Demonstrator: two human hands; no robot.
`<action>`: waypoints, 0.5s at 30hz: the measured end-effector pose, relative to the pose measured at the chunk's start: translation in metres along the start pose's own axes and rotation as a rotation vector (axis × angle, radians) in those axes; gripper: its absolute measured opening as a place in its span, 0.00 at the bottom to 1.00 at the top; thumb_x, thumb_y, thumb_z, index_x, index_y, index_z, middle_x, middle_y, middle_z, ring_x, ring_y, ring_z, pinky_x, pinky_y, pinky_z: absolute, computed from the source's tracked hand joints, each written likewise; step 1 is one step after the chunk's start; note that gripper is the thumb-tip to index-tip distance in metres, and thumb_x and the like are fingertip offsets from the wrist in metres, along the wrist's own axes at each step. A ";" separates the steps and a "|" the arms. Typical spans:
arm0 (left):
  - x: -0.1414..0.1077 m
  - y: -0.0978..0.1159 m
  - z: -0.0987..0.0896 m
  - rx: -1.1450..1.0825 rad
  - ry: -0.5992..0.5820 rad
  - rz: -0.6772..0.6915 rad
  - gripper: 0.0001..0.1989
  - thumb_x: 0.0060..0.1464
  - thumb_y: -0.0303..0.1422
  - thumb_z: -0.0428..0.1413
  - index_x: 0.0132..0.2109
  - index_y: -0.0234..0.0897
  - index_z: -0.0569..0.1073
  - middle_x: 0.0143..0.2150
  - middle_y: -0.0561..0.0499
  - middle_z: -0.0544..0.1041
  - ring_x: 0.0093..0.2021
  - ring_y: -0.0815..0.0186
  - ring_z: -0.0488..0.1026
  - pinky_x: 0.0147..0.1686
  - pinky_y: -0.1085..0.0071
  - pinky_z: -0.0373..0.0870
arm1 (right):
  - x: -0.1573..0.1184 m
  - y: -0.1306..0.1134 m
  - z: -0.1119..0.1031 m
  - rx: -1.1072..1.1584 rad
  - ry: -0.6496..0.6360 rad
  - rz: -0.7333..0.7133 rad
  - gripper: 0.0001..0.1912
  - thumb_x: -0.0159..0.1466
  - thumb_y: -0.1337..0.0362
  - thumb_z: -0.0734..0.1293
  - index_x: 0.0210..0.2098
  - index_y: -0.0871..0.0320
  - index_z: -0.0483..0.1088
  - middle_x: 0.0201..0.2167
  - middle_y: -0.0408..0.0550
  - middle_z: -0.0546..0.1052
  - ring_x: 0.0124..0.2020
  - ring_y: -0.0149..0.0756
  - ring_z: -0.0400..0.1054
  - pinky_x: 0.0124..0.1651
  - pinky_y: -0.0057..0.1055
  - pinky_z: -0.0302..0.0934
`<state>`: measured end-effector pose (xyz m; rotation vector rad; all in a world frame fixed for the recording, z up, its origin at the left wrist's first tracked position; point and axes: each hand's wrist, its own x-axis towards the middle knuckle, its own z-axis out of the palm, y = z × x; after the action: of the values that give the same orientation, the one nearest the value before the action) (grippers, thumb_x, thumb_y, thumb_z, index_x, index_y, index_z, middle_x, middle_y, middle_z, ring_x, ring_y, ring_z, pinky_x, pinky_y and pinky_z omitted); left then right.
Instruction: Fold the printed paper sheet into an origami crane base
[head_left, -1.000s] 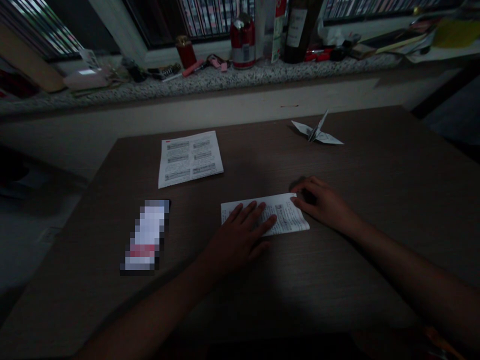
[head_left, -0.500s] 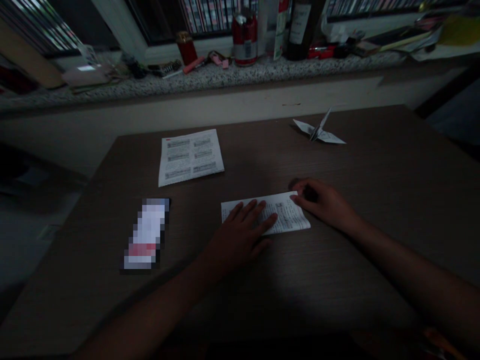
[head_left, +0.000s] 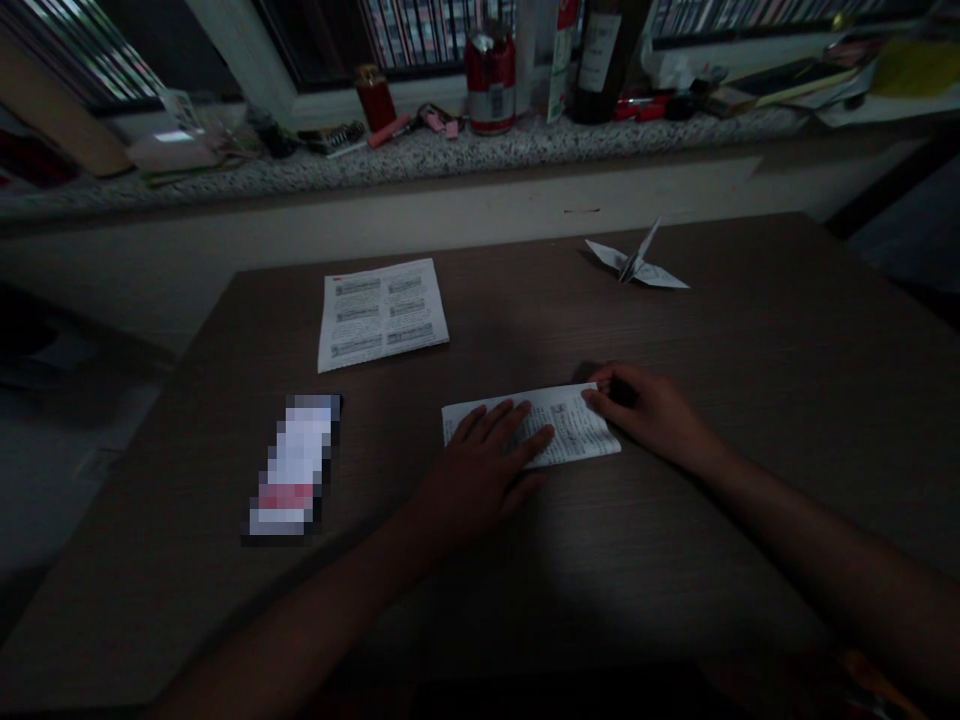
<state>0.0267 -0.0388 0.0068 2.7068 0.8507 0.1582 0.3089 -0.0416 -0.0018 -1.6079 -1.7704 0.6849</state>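
A folded sheet of printed paper [head_left: 577,428] lies as a narrow rectangle on the dark wooden table [head_left: 645,560]. My left hand [head_left: 487,470] rests flat on its left and middle part, fingers spread, covering much of the print. At the paper's upper right corner, my right hand [head_left: 637,400] pinches the edge between thumb and fingers; the fingertips are partly hidden behind the corner. Beyond the hands, a folded paper crane [head_left: 634,268] stands near the table's far edge.
Another printed paper stack [head_left: 382,315] lies at the back left. A phone [head_left: 296,465] with a blurred-out screen is left of my left hand. Behind the table, a granite windowsill [head_left: 480,160] holds a red can [head_left: 491,85], a dark bottle [head_left: 598,60] and clutter.
My right hand's fingers have shifted slightly at the paper's upper right corner. My left hand stays in place on the paper.
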 end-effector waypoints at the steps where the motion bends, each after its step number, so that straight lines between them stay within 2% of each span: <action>1: 0.000 0.002 -0.003 -0.026 0.010 -0.016 0.26 0.72 0.46 0.48 0.72 0.48 0.62 0.76 0.44 0.57 0.75 0.49 0.54 0.72 0.45 0.51 | -0.002 -0.002 0.001 0.023 0.005 0.012 0.10 0.67 0.54 0.67 0.41 0.54 0.74 0.34 0.48 0.79 0.35 0.42 0.74 0.39 0.39 0.66; 4: -0.001 0.007 -0.012 -0.134 0.046 -0.090 0.22 0.73 0.41 0.46 0.68 0.46 0.67 0.72 0.44 0.63 0.71 0.51 0.61 0.68 0.48 0.60 | -0.005 -0.008 0.001 0.095 0.030 0.027 0.11 0.67 0.54 0.67 0.42 0.54 0.73 0.34 0.48 0.79 0.35 0.42 0.75 0.38 0.37 0.66; 7: 0.002 0.007 -0.021 -0.237 0.108 -0.142 0.19 0.73 0.38 0.46 0.66 0.44 0.69 0.67 0.44 0.68 0.64 0.55 0.69 0.62 0.54 0.68 | -0.005 -0.011 -0.001 0.147 -0.010 0.001 0.11 0.67 0.53 0.67 0.41 0.54 0.72 0.32 0.47 0.78 0.33 0.40 0.74 0.35 0.35 0.65; 11: 0.008 0.002 -0.028 -0.243 0.258 -0.195 0.20 0.68 0.38 0.55 0.63 0.40 0.70 0.62 0.42 0.72 0.62 0.53 0.70 0.61 0.53 0.68 | 0.001 -0.019 -0.006 0.169 -0.149 -0.057 0.11 0.67 0.54 0.68 0.40 0.54 0.73 0.32 0.46 0.77 0.33 0.38 0.72 0.34 0.34 0.65; 13: 0.011 0.001 -0.029 -0.359 0.227 -0.234 0.20 0.67 0.40 0.56 0.62 0.40 0.71 0.60 0.43 0.74 0.59 0.54 0.73 0.58 0.54 0.71 | 0.005 -0.026 -0.008 0.174 -0.211 -0.082 0.10 0.67 0.54 0.68 0.39 0.54 0.72 0.32 0.46 0.77 0.33 0.37 0.72 0.34 0.33 0.65; 15: 0.012 0.001 -0.027 -0.547 0.143 -0.265 0.18 0.67 0.41 0.55 0.60 0.41 0.72 0.56 0.45 0.78 0.53 0.57 0.77 0.54 0.58 0.73 | 0.009 -0.035 -0.008 0.173 -0.252 -0.106 0.09 0.67 0.55 0.68 0.38 0.54 0.72 0.31 0.45 0.76 0.32 0.37 0.71 0.34 0.33 0.64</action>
<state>0.0315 -0.0255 0.0331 2.0759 1.0212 0.4556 0.2915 -0.0369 0.0300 -1.3502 -1.8997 0.9960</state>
